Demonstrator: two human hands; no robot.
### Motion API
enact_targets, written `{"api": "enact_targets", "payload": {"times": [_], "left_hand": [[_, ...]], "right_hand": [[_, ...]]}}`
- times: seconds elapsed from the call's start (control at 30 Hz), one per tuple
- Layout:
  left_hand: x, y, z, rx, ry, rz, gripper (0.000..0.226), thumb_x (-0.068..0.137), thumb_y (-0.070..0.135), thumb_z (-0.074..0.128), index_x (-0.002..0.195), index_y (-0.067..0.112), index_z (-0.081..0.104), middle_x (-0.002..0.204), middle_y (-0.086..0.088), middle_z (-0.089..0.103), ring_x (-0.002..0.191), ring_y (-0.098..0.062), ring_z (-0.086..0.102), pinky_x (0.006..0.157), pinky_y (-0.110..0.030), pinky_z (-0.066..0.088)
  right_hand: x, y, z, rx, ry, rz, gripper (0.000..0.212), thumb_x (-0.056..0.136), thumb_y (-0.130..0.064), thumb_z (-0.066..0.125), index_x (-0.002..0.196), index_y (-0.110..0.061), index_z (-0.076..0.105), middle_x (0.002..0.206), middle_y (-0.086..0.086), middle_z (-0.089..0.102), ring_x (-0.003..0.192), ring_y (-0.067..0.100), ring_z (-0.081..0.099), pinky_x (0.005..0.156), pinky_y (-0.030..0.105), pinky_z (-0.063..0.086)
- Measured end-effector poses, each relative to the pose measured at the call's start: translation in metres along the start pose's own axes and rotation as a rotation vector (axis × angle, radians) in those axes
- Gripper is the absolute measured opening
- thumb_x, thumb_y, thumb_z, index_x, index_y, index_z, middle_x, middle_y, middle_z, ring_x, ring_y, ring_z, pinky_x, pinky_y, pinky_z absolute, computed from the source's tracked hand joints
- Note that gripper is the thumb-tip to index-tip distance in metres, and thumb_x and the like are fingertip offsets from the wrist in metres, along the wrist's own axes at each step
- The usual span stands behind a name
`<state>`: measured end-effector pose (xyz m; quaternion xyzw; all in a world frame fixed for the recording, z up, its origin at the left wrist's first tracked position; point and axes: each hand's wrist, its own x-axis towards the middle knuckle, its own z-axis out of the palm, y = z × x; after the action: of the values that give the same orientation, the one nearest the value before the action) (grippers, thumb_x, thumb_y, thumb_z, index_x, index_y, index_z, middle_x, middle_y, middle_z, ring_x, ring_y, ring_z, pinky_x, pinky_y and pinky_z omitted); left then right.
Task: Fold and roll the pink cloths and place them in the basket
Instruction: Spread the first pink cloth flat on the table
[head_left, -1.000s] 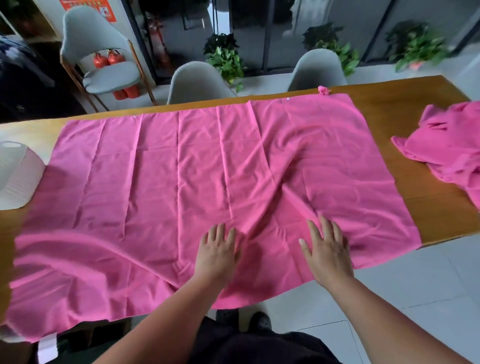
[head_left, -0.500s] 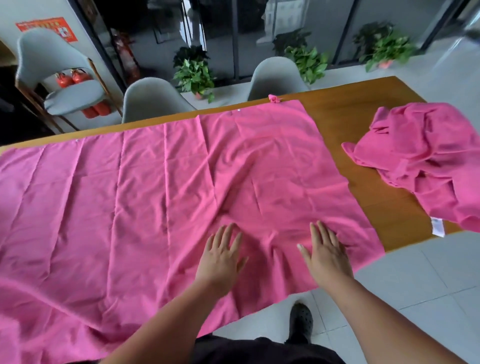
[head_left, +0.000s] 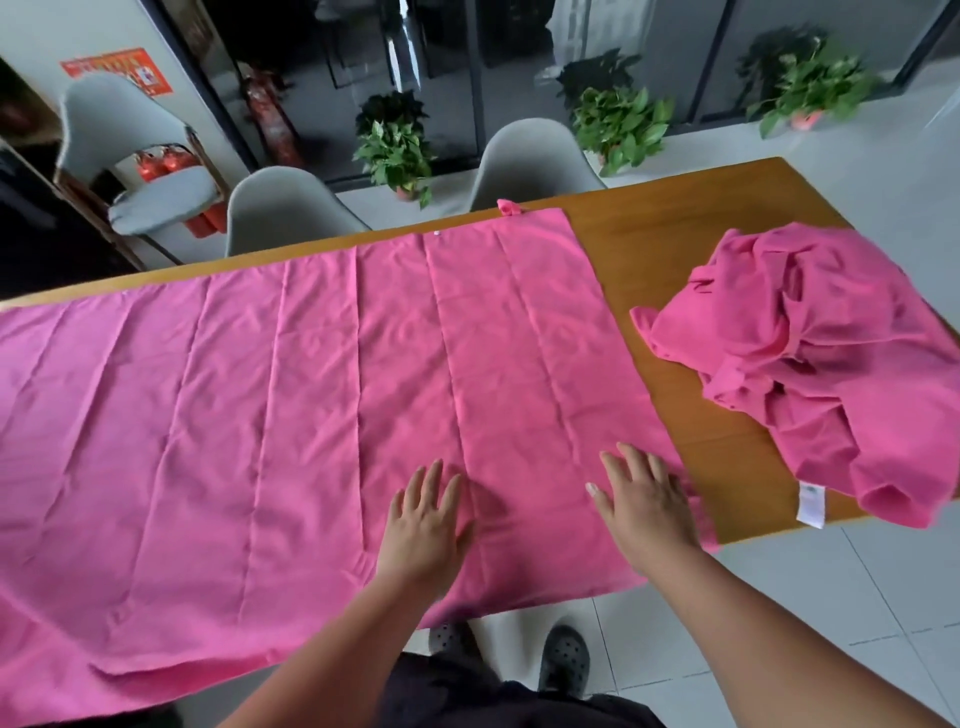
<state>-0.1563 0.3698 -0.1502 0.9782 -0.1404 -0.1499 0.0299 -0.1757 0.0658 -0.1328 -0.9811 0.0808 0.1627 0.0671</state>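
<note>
plain pink spread cloth and crumpled cloth — brown wooden table, grey chairs, green plants.

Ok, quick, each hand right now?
Left hand: open, flat on the spread pink cloth.
Right hand: open, flat on the same cloth, holding nothing.

Office: long wooden table, grey chairs, glass partitions.
</note>
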Motion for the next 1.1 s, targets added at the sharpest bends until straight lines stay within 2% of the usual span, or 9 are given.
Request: {"api": "enact_targets", "payload": {"times": [0.1,0.27,0.43,0.6,0.77,0.93,1.0,1.1], "left_hand": [[0.019,0.003,-0.010,-0.019,0.014,-0.013,0.075,0.104,0.066,0.023,0.167,0.028,0.014,0.176,-0.005,0.003,0.162,-0.030,0.004,0.129,-0.050,0.018],[0.063,-0.002,-0.030,-0.039,0.035,-0.010,0.073,0.106,0.064,0.028,0.167,0.028,0.013,0.176,-0.005,0.001,0.162,-0.030,0.001,0.129,-0.047,0.016],[0.116,-0.012,-0.055,-0.043,0.043,0.001,0.076,0.102,0.065,0.021,0.168,0.028,0.011,0.176,-0.007,0.000,0.162,-0.032,0.001,0.130,-0.047,0.013],[0.172,-0.021,-0.074,-0.044,0.028,0.011,0.073,0.107,0.061,0.030,0.168,0.028,0.007,0.176,-0.007,-0.005,0.162,-0.032,-0.003,0.130,-0.048,0.011],[0.242,-0.022,-0.091,-0.054,0.041,-0.058,0.075,0.106,0.062,0.028,0.168,0.029,0.001,0.176,-0.007,-0.011,0.162,-0.032,-0.007,0.130,-0.048,0.009],[0.312,-0.028,-0.103,-0.069,0.078,-0.145,0.078,0.105,0.065,0.028,0.168,0.032,-0.004,0.175,-0.007,-0.015,0.161,-0.032,-0.013,0.131,-0.049,0.006],[0.342,-0.035,-0.104,-0.057,0.102,-0.168,0.079,0.103,0.068,0.024,0.168,0.033,-0.005,0.175,-0.007,-0.016,0.161,-0.032,-0.016,0.131,-0.051,0.005],[0.385,-0.048,-0.100,-0.037,0.151,-0.217,0.085,0.094,0.076,0.005,0.167,0.035,-0.006,0.174,-0.005,-0.017,0.160,-0.032,-0.018,0.130,-0.054,0.000]], "right_hand": [[0.025,-0.014,-0.009,0.012,-0.013,-0.050,0.068,0.104,-0.065,0.026,0.161,-0.029,0.030,0.171,0.000,0.022,0.153,0.027,0.022,0.120,0.048,0.034],[0.066,-0.037,-0.028,0.022,-0.027,-0.085,0.069,0.105,-0.064,0.032,0.165,-0.031,0.023,0.174,-0.002,0.012,0.157,0.027,0.015,0.123,0.046,0.026],[0.115,-0.053,-0.052,0.026,-0.034,-0.085,0.071,0.105,-0.065,0.031,0.166,-0.031,0.018,0.175,-0.002,0.008,0.159,0.027,0.011,0.125,0.047,0.024],[0.165,-0.065,-0.073,0.048,-0.054,-0.065,0.072,0.106,-0.065,0.029,0.167,-0.030,0.013,0.176,-0.001,0.000,0.160,0.028,0.005,0.127,0.048,0.023],[0.238,-0.074,-0.092,0.077,-0.031,-0.092,0.074,0.105,-0.066,0.030,0.167,-0.032,0.006,0.175,0.001,-0.009,0.161,0.029,-0.003,0.128,0.051,0.019],[0.330,-0.080,-0.105,0.075,0.019,-0.120,0.078,0.104,-0.070,0.023,0.167,-0.034,-0.007,0.173,0.001,-0.022,0.160,0.029,-0.019,0.129,0.053,0.006],[0.370,-0.079,-0.106,0.072,0.070,-0.122,0.080,0.102,-0.072,0.019,0.166,-0.033,-0.010,0.172,0.002,-0.026,0.158,0.029,-0.024,0.129,0.053,-0.001],[0.428,-0.075,-0.106,0.052,0.143,-0.117,0.083,0.099,-0.075,0.011,0.165,-0.033,-0.014,0.171,0.003,-0.028,0.157,0.028,-0.028,0.127,0.052,-0.008]]}}
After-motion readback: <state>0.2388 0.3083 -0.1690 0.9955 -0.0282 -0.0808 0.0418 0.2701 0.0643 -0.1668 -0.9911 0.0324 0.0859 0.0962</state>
